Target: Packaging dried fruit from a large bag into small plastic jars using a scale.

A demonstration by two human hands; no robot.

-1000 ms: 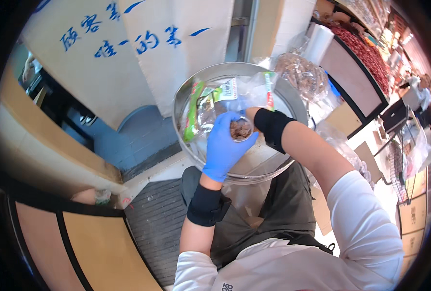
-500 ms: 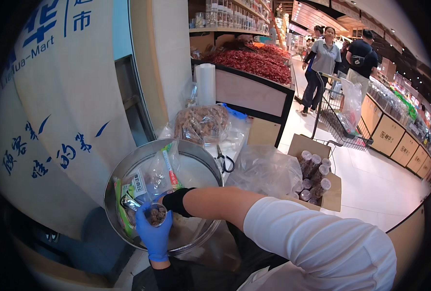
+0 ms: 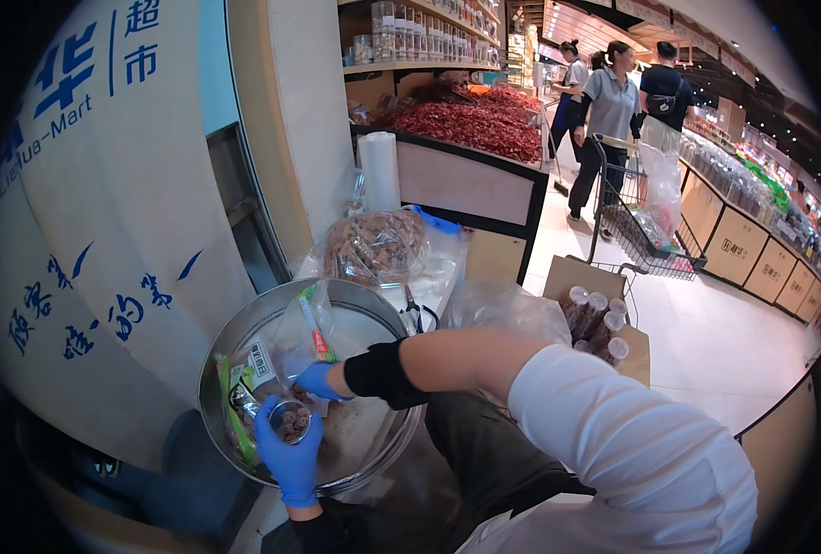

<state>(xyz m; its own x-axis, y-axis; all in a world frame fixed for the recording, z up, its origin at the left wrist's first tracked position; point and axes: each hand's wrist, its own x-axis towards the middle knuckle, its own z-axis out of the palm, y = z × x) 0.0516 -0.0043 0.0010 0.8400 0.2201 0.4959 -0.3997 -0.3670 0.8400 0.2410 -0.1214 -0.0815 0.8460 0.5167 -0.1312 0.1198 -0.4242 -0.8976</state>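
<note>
My left hand [image 3: 290,462], in a blue glove, is closed around a clear round plastic jar [image 3: 305,434]. Small brown dried pieces [image 3: 292,419] lie inside it. Just beyond the jar, my right hand [image 3: 323,379], gloved in blue too, reaches in from the right over brown pieces beside a clear bag [image 3: 292,332]. Its fingers are partly covered by the plastic, so their grip cannot be made out. Both hands are over a wide round metal pan [image 3: 215,337]. Green-edged plastic packaging [image 3: 229,415] rests along the pan's left side.
Behind the pan sits a large clear bag of brown pieces [image 3: 374,247], near scissors [image 3: 415,309] and a plastic roll [image 3: 379,172]. To the right, a cardboard box [image 3: 634,355] holds several filled jars [image 3: 604,325]. A shopping cart [image 3: 646,217] and people stand in the aisle.
My right hand has drawn back from the jar's mouth and shows more over the pan. The left still holds the jar. In the aisle, people have shifted.
</note>
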